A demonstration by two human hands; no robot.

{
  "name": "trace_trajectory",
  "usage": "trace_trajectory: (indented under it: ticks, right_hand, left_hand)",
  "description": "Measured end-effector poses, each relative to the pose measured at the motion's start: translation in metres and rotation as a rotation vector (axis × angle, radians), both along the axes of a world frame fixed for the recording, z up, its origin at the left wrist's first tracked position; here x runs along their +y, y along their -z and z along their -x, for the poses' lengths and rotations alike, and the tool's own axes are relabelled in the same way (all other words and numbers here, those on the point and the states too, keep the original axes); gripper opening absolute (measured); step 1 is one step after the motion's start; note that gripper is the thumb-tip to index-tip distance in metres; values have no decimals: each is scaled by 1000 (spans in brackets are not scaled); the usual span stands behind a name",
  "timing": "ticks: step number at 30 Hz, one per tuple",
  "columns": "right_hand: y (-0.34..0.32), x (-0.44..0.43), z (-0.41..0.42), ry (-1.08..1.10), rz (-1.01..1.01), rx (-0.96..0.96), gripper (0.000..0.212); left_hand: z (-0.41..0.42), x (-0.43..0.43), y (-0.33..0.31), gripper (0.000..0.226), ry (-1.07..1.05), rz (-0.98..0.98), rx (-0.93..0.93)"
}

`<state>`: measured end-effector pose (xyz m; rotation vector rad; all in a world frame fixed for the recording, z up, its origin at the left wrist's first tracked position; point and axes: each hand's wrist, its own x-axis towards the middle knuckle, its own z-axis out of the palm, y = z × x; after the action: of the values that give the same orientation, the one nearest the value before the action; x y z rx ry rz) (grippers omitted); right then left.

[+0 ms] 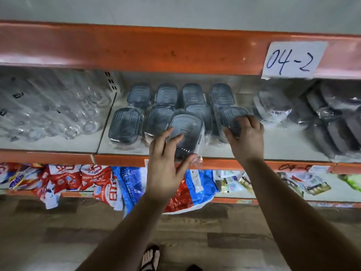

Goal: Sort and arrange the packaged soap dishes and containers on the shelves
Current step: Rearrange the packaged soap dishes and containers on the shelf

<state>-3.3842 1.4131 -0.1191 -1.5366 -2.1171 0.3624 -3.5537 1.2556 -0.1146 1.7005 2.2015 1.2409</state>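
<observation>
A grey soap dish (186, 132) in a clear wrapper sits tilted at the near edge of the middle shelf (273, 151), its near end lifted toward the person. The left hand (166, 167) grasps it, fingers (176, 138) spread over the lid and thumb curled under the near end. Just to its right, a second wrapped soap dish (232, 114) is gripped from above by the right hand (247, 137), its fingers bent round the near rim. Behind and to the left of these two stand more grey soap dishes (125, 125) of the same kind in two rows, close together. Farther left on the shelf lies a heap of clear plastic packages (48, 106); at the right end are darker grey wrapped containers (336, 118). Above, an orange beam (136, 47) carries a paper label (293, 59) handwritten "04-2". The lower shelf holds red and blue printed packets (78, 178). A sandalled foot (150, 257) stands on the wood-patterned floor (58, 241).
</observation>
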Motion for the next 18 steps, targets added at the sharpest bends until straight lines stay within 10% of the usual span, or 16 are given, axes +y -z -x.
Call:
trace_trajectory:
  ticks: [10,18]
  right_hand:
    - [12,4,-4,-48,102,-183,44]
    - [4,-59,21,-126,-109,48,29]
  left_hand:
    - [-24,-21,11,56,-74,32,-80]
    - [36,-37,-17,54,-145,-37,57]
